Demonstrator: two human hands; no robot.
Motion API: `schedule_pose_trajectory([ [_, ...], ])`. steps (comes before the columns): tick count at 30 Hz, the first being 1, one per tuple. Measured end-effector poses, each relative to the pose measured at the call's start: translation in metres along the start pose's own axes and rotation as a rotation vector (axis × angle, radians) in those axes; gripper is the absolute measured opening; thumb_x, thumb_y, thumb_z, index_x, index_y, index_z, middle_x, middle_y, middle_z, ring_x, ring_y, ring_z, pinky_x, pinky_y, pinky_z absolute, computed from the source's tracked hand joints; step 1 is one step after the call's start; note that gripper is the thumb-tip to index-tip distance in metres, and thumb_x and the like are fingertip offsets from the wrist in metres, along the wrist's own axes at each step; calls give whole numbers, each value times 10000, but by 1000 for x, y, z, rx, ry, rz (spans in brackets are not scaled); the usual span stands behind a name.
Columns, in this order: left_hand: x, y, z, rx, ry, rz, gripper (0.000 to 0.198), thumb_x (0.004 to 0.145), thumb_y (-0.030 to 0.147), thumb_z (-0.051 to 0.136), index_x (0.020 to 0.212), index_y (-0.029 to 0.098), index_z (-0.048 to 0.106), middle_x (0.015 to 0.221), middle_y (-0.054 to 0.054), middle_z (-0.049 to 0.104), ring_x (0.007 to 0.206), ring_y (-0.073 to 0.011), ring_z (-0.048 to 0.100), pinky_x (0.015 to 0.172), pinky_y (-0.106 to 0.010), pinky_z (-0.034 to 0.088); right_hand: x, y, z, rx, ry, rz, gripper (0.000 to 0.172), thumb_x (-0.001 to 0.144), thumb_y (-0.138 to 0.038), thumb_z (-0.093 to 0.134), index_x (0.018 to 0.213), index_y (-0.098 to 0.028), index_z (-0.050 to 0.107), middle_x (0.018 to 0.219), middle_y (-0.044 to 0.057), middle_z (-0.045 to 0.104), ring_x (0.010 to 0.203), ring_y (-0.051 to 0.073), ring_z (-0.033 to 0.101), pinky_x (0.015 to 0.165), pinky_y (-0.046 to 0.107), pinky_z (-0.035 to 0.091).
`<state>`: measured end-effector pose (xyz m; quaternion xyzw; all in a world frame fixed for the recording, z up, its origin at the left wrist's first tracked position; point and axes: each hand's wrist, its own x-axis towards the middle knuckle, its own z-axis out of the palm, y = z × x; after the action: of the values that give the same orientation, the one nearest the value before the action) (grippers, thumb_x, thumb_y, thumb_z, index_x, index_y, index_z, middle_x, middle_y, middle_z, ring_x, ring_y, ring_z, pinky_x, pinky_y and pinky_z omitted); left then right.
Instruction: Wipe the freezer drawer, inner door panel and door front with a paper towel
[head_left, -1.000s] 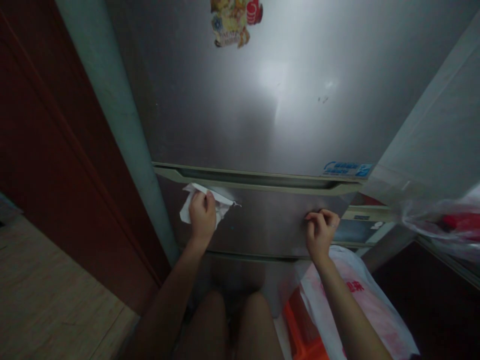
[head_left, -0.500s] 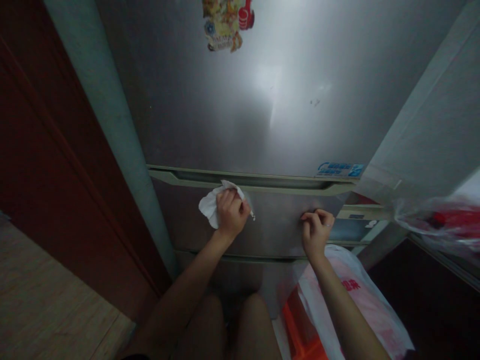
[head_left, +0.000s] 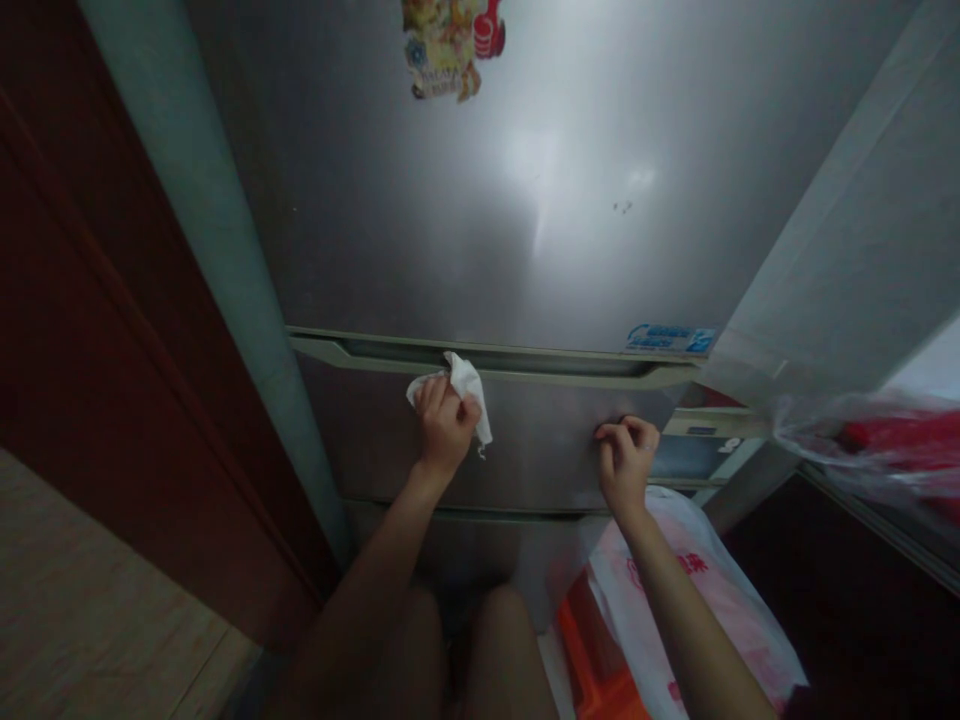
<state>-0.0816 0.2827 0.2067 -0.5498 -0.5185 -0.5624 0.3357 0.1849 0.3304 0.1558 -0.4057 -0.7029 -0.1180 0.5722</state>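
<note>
My left hand point(head_left: 445, 425) is closed on a crumpled white cloth point(head_left: 471, 385), pressed against the upper part of the silver drawer front point(head_left: 532, 430) just below its handle groove. Part of the cloth sticks out above and to the right of my fingers. Toward the right end of the same drawer front, my right hand point(head_left: 627, 460) has its fingers curled, with the tips at the metal surface; whether anything small is in them is hidden. Above both hands is the large silver fridge door point(head_left: 420, 220).
A food-picture magnet point(head_left: 442, 50) and a blue sticker point(head_left: 667, 338) are on the upper door. At the lower right stand a white plastic bag point(head_left: 720, 600) and an orange crate point(head_left: 596, 660). Clear plastic with red contents point(head_left: 900, 445) hangs at right. A dark red door frame point(head_left: 142, 330) stands left.
My left hand has shifted slightly left with the cloth, which is now folded differently around the fingers. My right hand keeps nearly the same place on the drawer front. The view has moved slightly.
</note>
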Motion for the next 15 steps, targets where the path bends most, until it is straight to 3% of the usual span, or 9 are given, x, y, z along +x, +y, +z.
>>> schedule_pose_trajectory([
  [3, 1, 2, -9, -100, -26, -78, 269, 846, 266, 403, 586, 220, 454, 670, -47, 556, 730, -202, 530, 699, -334, 404, 0, -1, 1, -3, 3, 16, 144, 782, -155, 467, 763, -202, 601, 903, 41, 448, 892, 212, 447, 803, 396, 384],
  [6, -8, -5, -28, -198, -26, -270, 262, 842, 313, 423, 603, 216, 470, 637, -21, 537, 649, -170, 510, 613, -292, 394, 0, -2, 1, -3, 3, 19, 147, 781, -154, 466, 766, -202, 604, 906, 43, 447, 889, 213, 445, 798, 393, 380],
  [11, -38, -45, -77, -205, 177, -723, 310, 801, 352, 487, 541, 211, 392, 499, 63, 336, 484, -102, 338, 461, -236, 272, 0, -2, 0, -11, 15, -7, 140, 788, -151, 465, 768, -204, 592, 893, 36, 443, 875, 205, 435, 779, 370, 370],
  [13, -43, -64, -95, -204, 294, -825, 318, 796, 358, 502, 550, 207, 369, 514, 72, 313, 488, -89, 313, 465, -228, 263, -1, -1, 1, -10, 21, -12, 137, 785, -149, 468, 770, -204, 592, 895, 37, 444, 879, 206, 434, 781, 372, 369],
  [15, -37, -79, -106, -200, 327, -851, 311, 812, 358, 487, 572, 205, 360, 543, 70, 321, 511, -87, 316, 484, -228, 269, -1, 0, 2, -3, 21, -4, 132, 780, -156, 473, 767, -204, 596, 904, 40, 446, 894, 212, 434, 789, 382, 369],
])
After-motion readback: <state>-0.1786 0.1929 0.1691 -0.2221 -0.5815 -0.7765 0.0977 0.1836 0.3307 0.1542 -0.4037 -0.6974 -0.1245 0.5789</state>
